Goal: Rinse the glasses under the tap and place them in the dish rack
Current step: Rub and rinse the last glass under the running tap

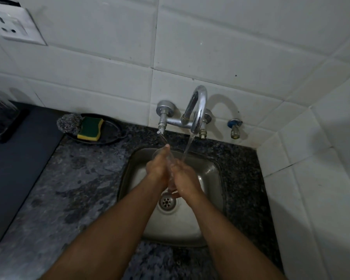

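Note:
A clear drinking glass (171, 174) is held between both my hands over the steel sink (208, 172). My left hand (158, 168) presses its left side, with the fingers stretched up along it. My right hand (185, 175) wraps round its right side. Water streams from the chrome tap (198, 110) onto my right hand and the glass. Much of the glass is hidden by my hands, and its rim shows faintly at the far end.
A dark tray (111, 130) behind the sink on the left holds a green-yellow sponge (90, 128) and a steel scrubber (69, 124). A dark mat (18, 158) covers the left counter, with a ribbed glass object (0, 114) on it. White tiled walls close in behind and on the right.

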A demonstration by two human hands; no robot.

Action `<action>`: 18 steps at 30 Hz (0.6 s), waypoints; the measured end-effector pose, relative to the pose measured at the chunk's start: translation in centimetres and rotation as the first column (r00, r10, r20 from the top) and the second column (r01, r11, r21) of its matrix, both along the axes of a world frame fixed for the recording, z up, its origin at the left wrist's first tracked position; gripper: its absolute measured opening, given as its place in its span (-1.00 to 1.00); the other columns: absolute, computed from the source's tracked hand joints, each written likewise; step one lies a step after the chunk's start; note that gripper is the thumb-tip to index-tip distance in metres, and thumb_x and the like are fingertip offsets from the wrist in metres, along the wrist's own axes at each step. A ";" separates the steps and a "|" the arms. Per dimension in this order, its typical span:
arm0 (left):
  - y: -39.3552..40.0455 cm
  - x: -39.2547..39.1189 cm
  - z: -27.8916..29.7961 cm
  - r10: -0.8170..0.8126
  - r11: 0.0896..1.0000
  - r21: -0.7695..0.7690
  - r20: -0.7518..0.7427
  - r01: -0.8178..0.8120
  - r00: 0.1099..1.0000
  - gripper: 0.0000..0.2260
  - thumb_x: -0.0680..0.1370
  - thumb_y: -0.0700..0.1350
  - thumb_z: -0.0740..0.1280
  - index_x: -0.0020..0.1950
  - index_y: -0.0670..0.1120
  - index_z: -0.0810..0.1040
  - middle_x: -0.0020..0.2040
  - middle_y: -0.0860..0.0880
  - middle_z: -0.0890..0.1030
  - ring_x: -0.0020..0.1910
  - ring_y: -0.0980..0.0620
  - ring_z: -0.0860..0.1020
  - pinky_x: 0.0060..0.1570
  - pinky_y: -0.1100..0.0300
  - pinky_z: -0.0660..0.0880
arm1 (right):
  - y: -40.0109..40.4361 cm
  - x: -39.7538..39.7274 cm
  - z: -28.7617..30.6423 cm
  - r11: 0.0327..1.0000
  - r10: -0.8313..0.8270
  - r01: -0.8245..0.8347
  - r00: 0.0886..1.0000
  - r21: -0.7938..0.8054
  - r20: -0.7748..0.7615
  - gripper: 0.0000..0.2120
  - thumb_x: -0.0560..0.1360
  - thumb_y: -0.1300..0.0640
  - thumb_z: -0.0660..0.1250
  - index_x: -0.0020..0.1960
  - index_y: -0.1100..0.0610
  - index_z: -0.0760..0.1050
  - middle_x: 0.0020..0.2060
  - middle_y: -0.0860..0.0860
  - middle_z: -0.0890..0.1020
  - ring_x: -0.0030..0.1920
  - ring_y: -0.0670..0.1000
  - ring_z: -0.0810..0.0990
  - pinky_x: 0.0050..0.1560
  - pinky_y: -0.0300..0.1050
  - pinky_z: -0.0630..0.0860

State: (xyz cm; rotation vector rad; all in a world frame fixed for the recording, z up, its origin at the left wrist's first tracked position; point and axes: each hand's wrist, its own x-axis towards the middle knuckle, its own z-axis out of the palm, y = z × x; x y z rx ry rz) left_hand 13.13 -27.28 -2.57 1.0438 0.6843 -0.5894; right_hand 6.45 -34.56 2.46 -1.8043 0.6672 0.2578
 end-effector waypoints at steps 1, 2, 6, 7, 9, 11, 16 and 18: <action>-0.1 -0.4 0.6 -0.023 0.998 0.060 0.058 0.020 0.998 -0.27 0.22 0.33 0.63 0.15 -0.18 0.70 0.03 -0.20 0.76 -0.05 -0.16 0.76 0.09 -0.13 0.67 | 0.3 0.4 0.1 0.996 0.001 -0.001 1.000 -0.093 -0.009 -0.66 0.67 -0.28 0.11 0.09 -0.15 0.60 -0.10 -0.04 0.72 -0.09 0.12 0.73 -0.03 0.10 0.71; -0.3 -0.9 1.6 -0.063 0.994 0.098 0.121 0.051 0.991 -0.42 0.39 0.29 0.54 0.11 -0.18 0.71 -0.01 -0.18 0.76 -0.05 -0.13 0.76 0.07 -0.06 0.68 | 0.5 0.8 0.3 0.984 0.008 -0.015 0.999 -0.179 -0.043 -0.58 0.65 -0.34 0.03 0.12 -0.16 0.57 -0.10 -0.08 0.70 -0.08 0.08 0.72 0.02 0.12 0.69; -0.5 -2.0 1.3 -0.158 0.974 0.191 0.190 0.122 0.969 -0.44 0.71 0.22 0.15 0.02 -0.23 0.70 -0.13 -0.19 0.75 -0.09 -0.17 0.73 0.00 -0.06 0.66 | 0.1 1.8 -0.4 0.989 -0.150 0.143 0.972 -0.048 -0.182 -0.43 0.62 -0.39 0.04 -0.01 0.01 0.63 -0.16 0.09 0.75 -0.12 0.17 0.75 0.04 0.25 0.70; -0.4 -2.2 1.0 -0.159 0.974 0.190 0.178 0.125 0.971 -0.42 0.73 0.21 0.10 0.03 -0.23 0.69 -0.12 -0.22 0.74 -0.07 -0.21 0.73 0.02 -0.09 0.67 | -0.1 1.6 -0.6 0.981 -0.188 0.196 0.955 0.012 -0.231 -0.41 0.61 -0.40 0.06 0.01 0.03 0.64 -0.15 0.12 0.75 -0.11 0.19 0.75 0.05 0.27 0.70; -0.3 -2.5 0.9 -0.130 0.971 0.218 0.156 0.095 0.979 -0.44 0.75 0.17 0.06 0.06 -0.22 0.68 -0.08 -0.23 0.74 -0.04 -0.20 0.73 -0.05 -0.05 0.67 | 0.0 1.0 -0.7 0.975 -0.187 0.211 0.945 0.066 -0.267 -0.36 0.55 -0.45 0.08 0.06 0.03 0.66 -0.10 0.11 0.75 -0.06 0.18 0.75 0.10 0.24 0.68; -0.7 -3.1 1.0 -0.108 0.955 0.291 0.185 0.051 0.977 -0.46 0.76 0.14 0.05 0.02 -0.19 0.68 -0.10 -0.19 0.74 -0.07 -0.14 0.72 -0.11 0.01 0.64 | 0.3 0.6 -0.8 0.984 -0.160 0.174 0.964 0.049 -0.211 -0.43 0.52 -0.48 0.13 0.02 -0.05 0.65 -0.05 0.03 0.74 0.02 0.13 0.72 0.19 0.21 0.63; -1.3 -3.8 1.8 -0.066 0.911 0.410 0.262 -0.049 0.963 -0.57 0.75 -0.01 0.17 -0.17 -0.16 0.66 -0.25 -0.10 0.68 -0.24 -0.04 0.65 -0.30 0.16 0.51 | -0.2 1.8 -0.8 0.943 -0.305 0.325 0.931 0.077 -0.199 -0.24 0.42 -0.62 0.12 -0.18 0.04 0.70 -0.21 0.07 0.76 -0.09 0.15 0.75 0.10 0.15 0.66; -1.1 -3.3 1.6 -0.082 0.926 0.378 0.202 0.000 0.976 -0.60 0.73 -0.02 0.19 -0.15 -0.18 0.67 -0.23 -0.14 0.69 -0.20 -0.10 0.66 -0.24 0.13 0.53 | -0.7 2.1 -1.7 0.899 -0.364 0.403 0.905 0.170 -0.218 -0.20 0.47 -0.57 0.03 -0.12 0.07 0.72 -0.20 0.11 0.77 -0.10 0.18 0.76 0.11 0.18 0.67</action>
